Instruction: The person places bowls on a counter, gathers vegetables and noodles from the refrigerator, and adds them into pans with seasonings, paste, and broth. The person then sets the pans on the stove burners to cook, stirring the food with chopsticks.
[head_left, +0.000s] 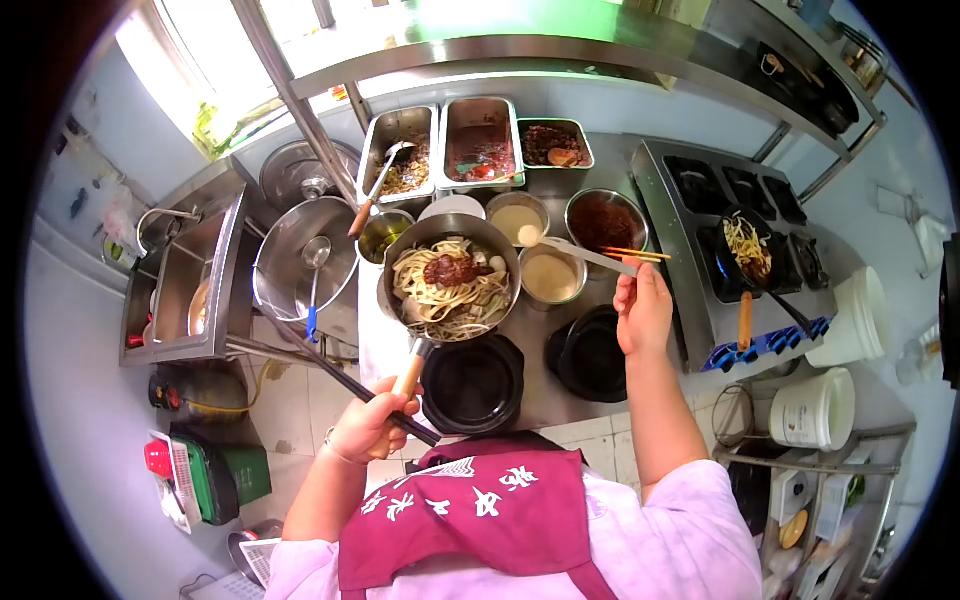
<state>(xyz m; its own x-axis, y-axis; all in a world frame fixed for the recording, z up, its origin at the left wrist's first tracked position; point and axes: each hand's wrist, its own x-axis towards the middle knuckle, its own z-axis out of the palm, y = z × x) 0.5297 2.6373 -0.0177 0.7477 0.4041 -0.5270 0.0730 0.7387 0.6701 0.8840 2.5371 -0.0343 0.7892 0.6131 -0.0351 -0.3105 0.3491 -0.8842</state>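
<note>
My left hand [372, 425] is closed round the wooden handle of a metal saucepan [508, 235], with long black chopsticks [345, 380] in the same grip. Thick pale noodles [425, 285] fill the pan, topped by a dark red sauce [452, 268]. My right hand [645, 310] grips the end of a long-handled spoon [590, 256]. The spoon's tip carries something pale, above two metal bowls of light powder, the rear bowl [518, 218] and the front bowl [552, 276]. Beneath the pan handle sits a black bowl [472, 385], with another black bowl [592, 355] to its right.
Deep trays [480, 140] of sauces line the back, and a bowl of red sauce [607, 220] holds wooden chopsticks. On the right stove [690, 290], a frying pan [748, 250] of food sits over a blue flame. A large pot [290, 280] and a sink [190, 270] stand left.
</note>
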